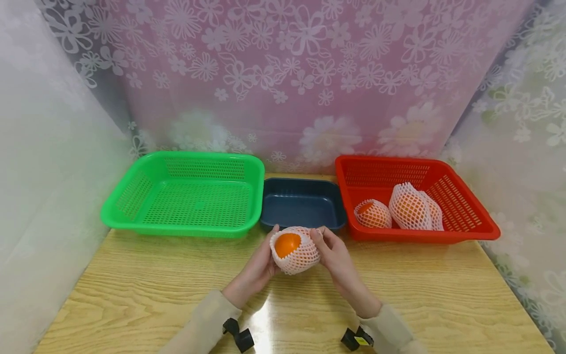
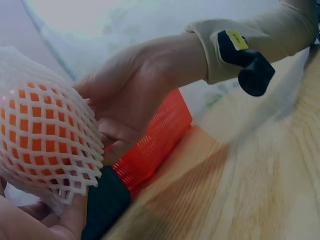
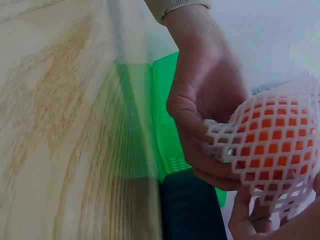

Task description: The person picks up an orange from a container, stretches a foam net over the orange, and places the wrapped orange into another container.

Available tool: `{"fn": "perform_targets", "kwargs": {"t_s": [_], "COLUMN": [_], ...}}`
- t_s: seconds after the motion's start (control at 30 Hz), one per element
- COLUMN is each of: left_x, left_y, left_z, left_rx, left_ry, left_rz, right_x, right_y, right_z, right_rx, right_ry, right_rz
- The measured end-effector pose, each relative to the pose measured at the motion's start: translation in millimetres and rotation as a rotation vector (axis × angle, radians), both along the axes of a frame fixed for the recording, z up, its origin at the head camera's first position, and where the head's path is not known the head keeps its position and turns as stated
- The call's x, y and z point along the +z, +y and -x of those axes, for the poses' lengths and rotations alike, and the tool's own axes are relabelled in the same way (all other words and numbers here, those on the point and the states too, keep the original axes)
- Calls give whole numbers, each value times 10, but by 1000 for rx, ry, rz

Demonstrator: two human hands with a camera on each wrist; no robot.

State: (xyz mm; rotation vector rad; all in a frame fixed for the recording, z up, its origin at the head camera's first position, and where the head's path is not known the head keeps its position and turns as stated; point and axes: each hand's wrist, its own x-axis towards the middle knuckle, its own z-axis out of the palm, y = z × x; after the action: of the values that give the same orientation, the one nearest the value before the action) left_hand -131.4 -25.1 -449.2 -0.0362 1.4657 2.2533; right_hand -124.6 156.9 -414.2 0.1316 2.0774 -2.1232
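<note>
Both hands hold an orange (image 1: 287, 245) in a white foam net (image 1: 305, 258) above the table, in front of the blue tray. The fruit's smooth skin shows through the net's opening, which faces left and up. My left hand (image 1: 258, 268) cups the netted fruit from the left, thumb near the net's rim. On the other side, my right hand (image 1: 339, 258) pinches the net's right end between thumb and fingers. In the left wrist view the mesh (image 2: 50, 135) covers the orange's near side. The right wrist view shows the left fingers (image 3: 210, 167) curled at the net's edge.
A green basket (image 1: 183, 227) stands at the back left. Between it and a red basket (image 1: 411, 236) sits a dark blue tray (image 1: 302, 204). Several netted oranges (image 1: 409, 211) lie in the red basket. Patterned curtains (image 1: 283, 73) surround the wooden table (image 1: 155, 280).
</note>
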Motion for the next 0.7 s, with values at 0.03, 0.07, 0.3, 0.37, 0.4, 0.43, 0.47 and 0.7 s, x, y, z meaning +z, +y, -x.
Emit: {"fn": "perform_targets", "kwargs": {"t_s": [0.03,0.07,0.3,0.37,0.4,0.43,0.47,0.7], "left_x": [4,9,61,82,95,106,114,139], "left_y": [-2,-4,15,25,29,33,35,34], "left_z": [-7,-15,-70,-79,-81,-83,-84,-63], "left_rx": [-14,-21,-64,-70,-69,-70,-69,-41], "left_ry": [1,-8,-66,-78,-87,-91,-100,-123], "left_rz": [-16,-36,-177,-200,-211,-216,-222,-235], "right_x": [0,1,-27,-41,-50,-60,-70,-93], "right_y": [-9,-16,-50,-55,-54,-53,-49,14], "right_z": [-2,-4,-2,-3,-3,-2,2,22], "right_rx": [-10,-20,-73,-67,-60,-54,-44,77], "right_ry": [15,29,56,44,38,34,33,214], "right_rz": [0,-1,-18,-17,-10,-7,-2,-83]}}
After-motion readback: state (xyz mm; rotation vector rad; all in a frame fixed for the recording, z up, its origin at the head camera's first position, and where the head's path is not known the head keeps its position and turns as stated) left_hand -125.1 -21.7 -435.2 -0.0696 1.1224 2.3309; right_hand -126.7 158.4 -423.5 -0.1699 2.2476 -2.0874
